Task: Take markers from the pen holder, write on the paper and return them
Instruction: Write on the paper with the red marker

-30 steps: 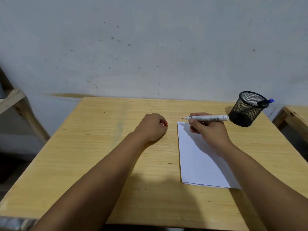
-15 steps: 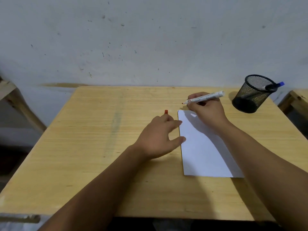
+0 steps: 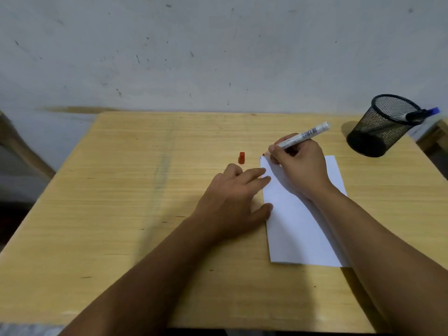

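A white sheet of paper (image 3: 298, 229) lies on the wooden table (image 3: 135, 190), right of centre. My right hand (image 3: 299, 166) grips a white marker (image 3: 306, 134), uncapped, with its tip at the paper's top left corner. My left hand (image 3: 236, 200) lies flat with spread fingers, its fingertips and thumb on the paper's left edge. The marker's red cap (image 3: 241, 158) stands on the table just beyond my left fingers. At the far right stands a black mesh pen holder (image 3: 380, 127) with a blue-capped marker (image 3: 423, 113) leaning over its rim.
A grey speckled wall (image 3: 218, 52) runs right behind the table. Part of a wooden frame (image 3: 21, 146) shows at the left edge, and another wooden surface (image 3: 436, 139) sits beside the table on the right.
My left hand set the red cap on the table, opened, and settled flat on the paper's left edge. My right hand lowered the marker tip to the paper's top corner.
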